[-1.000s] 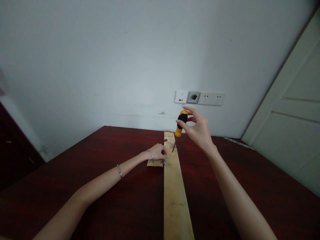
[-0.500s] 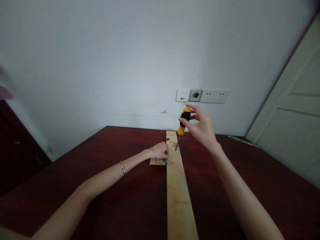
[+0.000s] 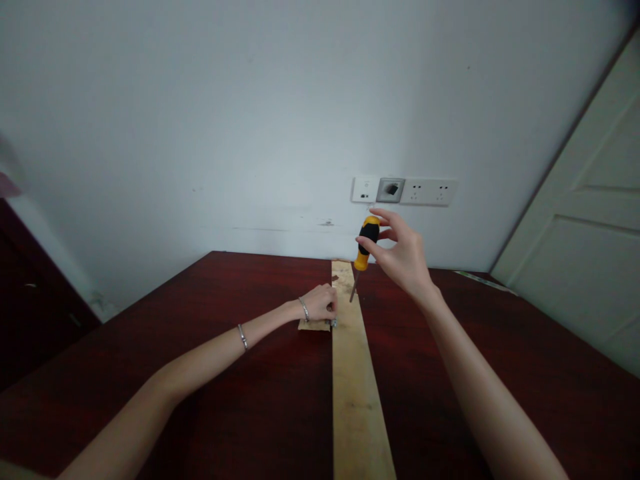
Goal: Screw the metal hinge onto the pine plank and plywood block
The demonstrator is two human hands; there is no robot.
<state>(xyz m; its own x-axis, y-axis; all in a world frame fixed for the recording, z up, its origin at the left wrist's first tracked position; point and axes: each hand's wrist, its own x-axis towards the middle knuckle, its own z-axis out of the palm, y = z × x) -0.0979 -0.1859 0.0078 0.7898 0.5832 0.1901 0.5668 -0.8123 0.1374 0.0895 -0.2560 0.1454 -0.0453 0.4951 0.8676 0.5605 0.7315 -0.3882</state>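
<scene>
A long pale wooden plank [image 3: 356, 393] lies lengthwise on the dark red table [image 3: 225, 373]. My right hand [image 3: 403, 257] pinches the yellow and black handle of a screwdriver [image 3: 365, 245], held upright with its tip down on the plank's far end. My left hand [image 3: 320, 305] rests closed at the plank's left edge, on a small piece of wood [image 3: 313, 325]. Small metal bits show at its fingertips; what the fingers hold is too small to make out.
A white wall stands just behind the table, with a strip of sockets [image 3: 404, 191] above the screwdriver. A pale door [image 3: 585, 227] is at the right. Dark furniture [image 3: 30, 293] sits at the left edge.
The view has shifted slightly, so everything sits a little further right. Both hands keep their places on the screwdriver and at the plank's edge.
</scene>
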